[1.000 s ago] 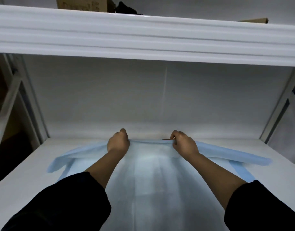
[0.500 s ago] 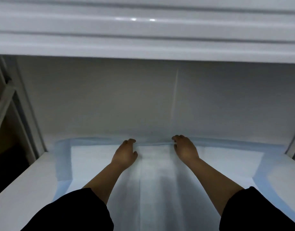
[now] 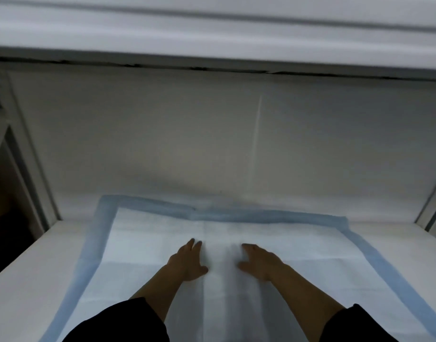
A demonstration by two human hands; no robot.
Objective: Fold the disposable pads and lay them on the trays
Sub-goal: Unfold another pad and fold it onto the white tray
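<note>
— So, where now, the disposable pad (image 3: 147, 245)?
— Spread flat on the white shelf (image 3: 27, 292), blue border all round, far edge close against the back panel (image 3: 162, 134), crease lines across the white middle.
— And the hands?
— Both palm-down on the pad's middle, near each other. Left hand (image 3: 187, 264) with fingers straight and together, thumb out to the side. Right hand (image 3: 260, 264) likewise flat, fingers relaxed, holding nothing. Black sleeves (image 3: 118, 324) pushed up both forearms.
— Overhead?
— Underside of an upper shelf (image 3: 212, 30), blurred.
</note>
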